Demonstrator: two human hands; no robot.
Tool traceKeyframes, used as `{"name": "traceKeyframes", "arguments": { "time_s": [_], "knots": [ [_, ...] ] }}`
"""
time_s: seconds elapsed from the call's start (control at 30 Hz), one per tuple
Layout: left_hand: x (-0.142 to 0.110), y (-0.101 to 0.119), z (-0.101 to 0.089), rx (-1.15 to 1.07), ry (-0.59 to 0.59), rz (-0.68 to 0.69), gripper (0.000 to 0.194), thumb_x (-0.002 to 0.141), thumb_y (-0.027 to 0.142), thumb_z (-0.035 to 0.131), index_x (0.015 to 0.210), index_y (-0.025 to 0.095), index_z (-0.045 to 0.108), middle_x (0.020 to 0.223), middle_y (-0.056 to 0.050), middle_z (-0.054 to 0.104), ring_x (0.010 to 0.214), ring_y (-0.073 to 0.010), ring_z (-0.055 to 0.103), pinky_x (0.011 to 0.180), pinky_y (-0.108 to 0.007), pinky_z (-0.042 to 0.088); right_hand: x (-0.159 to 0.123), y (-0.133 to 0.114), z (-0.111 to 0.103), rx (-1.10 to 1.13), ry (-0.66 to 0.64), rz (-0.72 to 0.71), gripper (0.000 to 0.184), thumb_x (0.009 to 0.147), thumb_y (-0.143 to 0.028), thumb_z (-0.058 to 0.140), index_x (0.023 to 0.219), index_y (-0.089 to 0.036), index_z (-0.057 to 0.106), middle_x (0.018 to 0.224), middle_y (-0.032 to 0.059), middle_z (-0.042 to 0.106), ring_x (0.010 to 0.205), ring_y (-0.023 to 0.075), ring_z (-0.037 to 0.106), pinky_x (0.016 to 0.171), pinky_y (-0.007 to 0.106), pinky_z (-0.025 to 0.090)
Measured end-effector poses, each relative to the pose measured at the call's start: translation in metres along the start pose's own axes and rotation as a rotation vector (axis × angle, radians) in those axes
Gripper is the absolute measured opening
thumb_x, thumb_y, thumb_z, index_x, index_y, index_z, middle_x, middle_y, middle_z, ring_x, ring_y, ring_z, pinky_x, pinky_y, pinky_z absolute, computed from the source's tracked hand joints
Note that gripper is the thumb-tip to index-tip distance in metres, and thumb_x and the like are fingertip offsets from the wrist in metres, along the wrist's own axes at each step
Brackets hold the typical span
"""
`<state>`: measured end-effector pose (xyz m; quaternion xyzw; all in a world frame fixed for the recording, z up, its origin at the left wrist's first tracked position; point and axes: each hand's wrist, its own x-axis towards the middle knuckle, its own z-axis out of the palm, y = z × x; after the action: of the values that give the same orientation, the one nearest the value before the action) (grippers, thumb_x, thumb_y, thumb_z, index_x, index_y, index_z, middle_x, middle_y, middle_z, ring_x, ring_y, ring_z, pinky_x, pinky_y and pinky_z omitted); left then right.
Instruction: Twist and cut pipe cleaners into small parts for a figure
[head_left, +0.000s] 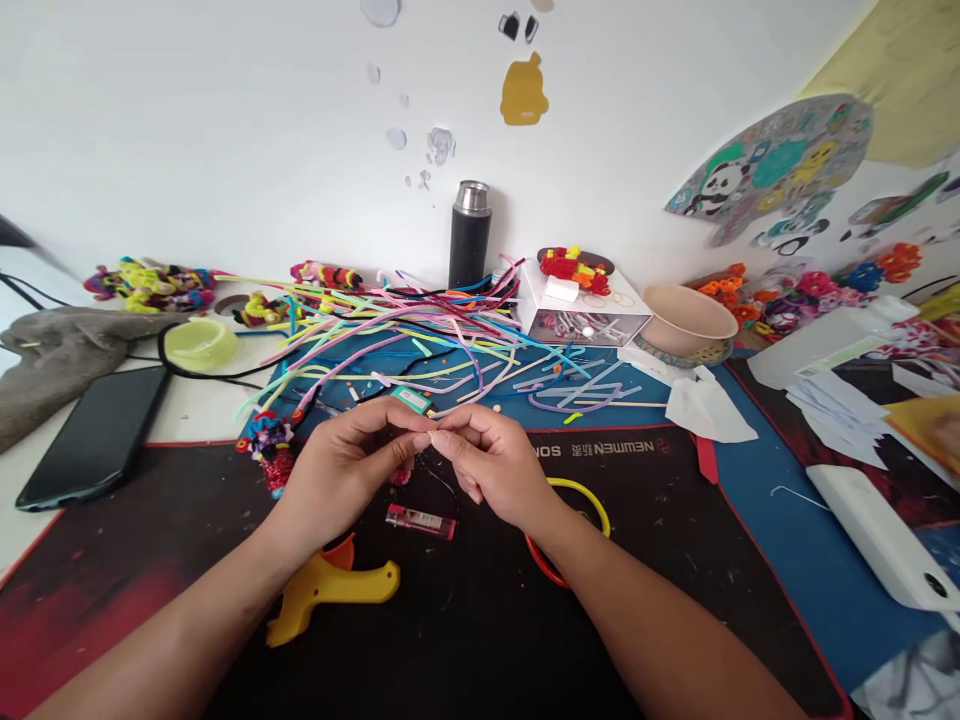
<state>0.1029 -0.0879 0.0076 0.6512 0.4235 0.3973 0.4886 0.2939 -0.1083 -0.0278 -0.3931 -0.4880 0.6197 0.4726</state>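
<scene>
Over the dark mat, my left hand (352, 465) and my right hand (491, 462) meet with thumbs and fingertips pinched together. Something tiny and pale shows between the fingertips, too small to name. Just below them lies a pink lighter (420, 521) on the mat. A fuzzy red and blue pipe-cleaner figure (274, 455) is beside my left wrist. Partly under my left forearm sits a yellow plastic tool with an orange part (337, 588). A yellow and red ring (596, 497) is partly hidden by my right forearm.
Behind my hands spreads a pile of colourful pipe cleaners (405, 320). A black flask (470, 240), a white box (585, 310) and a beige bowl (690, 315) stand near the wall. At left lies a phone (94, 435); at right, a white device (877, 535) and a bottle (825, 345).
</scene>
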Motion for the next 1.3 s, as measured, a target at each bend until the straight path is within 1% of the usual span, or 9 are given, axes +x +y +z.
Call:
{"name": "traceKeyframes", "arguments": {
  "time_s": [0.17,0.23,0.33,0.4,0.63,0.9,1.03,1.17,1.3],
  "knots": [
    [-0.001,-0.002,0.001,0.012,0.01,-0.009,0.023,0.091,0.046,0.082,0.093,0.024,0.083,0.086,-0.004,0.077,0.069,-0.0181,0.063,0.063,-0.029,0.05,0.0,0.0,-0.001,0.03,-0.011,0.003,0.031,0.094,-0.05,0.076,0.095,-0.022,0.062,0.054,-0.0122,0.051,0.035,0.0062,0.038,0.036,0.021,0.031],
    [-0.001,-0.001,0.001,0.033,0.0,-0.008,0.019,0.092,0.043,0.082,0.097,0.025,0.084,0.091,-0.005,0.079,0.075,-0.0199,0.067,0.067,-0.03,0.052,0.0,-0.002,0.0,0.031,-0.011,0.009,0.033,0.095,-0.051,0.077,0.095,-0.022,0.062,0.054,-0.0123,0.051,0.035,0.0064,0.039,0.037,0.021,0.031],
    [-0.002,0.0,0.0,0.052,-0.014,0.032,0.016,0.091,0.039,0.082,0.1,0.026,0.085,0.095,-0.005,0.082,0.087,-0.0232,0.072,0.081,-0.033,0.055,-0.001,-0.006,0.0,0.032,-0.023,0.021,0.034,0.094,-0.052,0.077,0.094,-0.021,0.062,0.054,-0.0117,0.053,0.037,0.0065,0.04,0.039,0.022,0.032],
    [-0.002,-0.001,-0.001,0.07,-0.012,0.058,0.014,0.092,0.038,0.082,0.099,0.026,0.084,0.095,-0.005,0.082,0.089,-0.0236,0.073,0.086,-0.034,0.055,-0.002,-0.007,0.0,0.03,-0.036,0.027,0.034,0.095,-0.052,0.077,0.095,-0.021,0.063,0.055,-0.0114,0.053,0.038,0.0066,0.04,0.04,0.022,0.033],
    [-0.001,-0.003,-0.005,0.139,0.017,0.113,0.015,0.095,0.039,0.079,0.099,0.025,0.084,0.094,-0.004,0.082,0.085,-0.0222,0.073,0.083,-0.033,0.057,-0.001,-0.007,-0.003,0.027,-0.059,0.015,0.038,0.099,-0.057,0.07,0.101,-0.019,0.07,0.053,-0.0098,0.053,0.039,0.0075,0.043,0.042,0.023,0.031],
    [0.0,-0.005,-0.003,0.219,-0.003,0.235,0.007,0.097,0.028,0.075,0.097,0.027,0.082,0.09,0.001,0.08,0.081,-0.0174,0.073,0.081,-0.028,0.057,-0.001,-0.004,-0.003,0.053,-0.056,0.033,0.038,0.097,-0.057,0.073,0.093,-0.02,0.066,0.053,-0.0098,0.053,0.038,0.0071,0.042,0.041,0.023,0.03],
    [0.001,-0.009,-0.001,0.211,-0.001,0.209,0.009,0.097,0.031,0.075,0.099,0.026,0.083,0.092,-0.001,0.081,0.084,-0.0188,0.074,0.082,-0.03,0.059,0.0,-0.004,-0.003,0.05,-0.044,0.034,0.038,0.095,-0.057,0.075,0.094,-0.02,0.067,0.053,-0.0101,0.052,0.039,0.007,0.042,0.041,0.023,0.029],
    [0.002,-0.012,-0.001,0.158,0.026,0.131,0.016,0.094,0.036,0.078,0.105,0.026,0.082,0.099,-0.003,0.083,0.09,-0.0212,0.077,0.083,-0.031,0.061,0.002,-0.003,-0.003,0.056,-0.016,0.031,0.036,0.095,-0.055,0.074,0.095,-0.02,0.068,0.051,-0.011,0.05,0.038,0.0072,0.04,0.042,0.023,0.031],
    [0.002,-0.011,-0.002,0.113,0.034,0.059,0.02,0.09,0.043,0.082,0.1,0.025,0.081,0.094,-0.003,0.082,0.085,-0.0218,0.076,0.078,-0.031,0.062,0.001,-0.003,-0.003,0.029,0.023,0.023,0.036,0.095,-0.055,0.073,0.095,-0.02,0.068,0.051,-0.0111,0.048,0.039,0.0075,0.04,0.042,0.024,0.032]
  ]
}}
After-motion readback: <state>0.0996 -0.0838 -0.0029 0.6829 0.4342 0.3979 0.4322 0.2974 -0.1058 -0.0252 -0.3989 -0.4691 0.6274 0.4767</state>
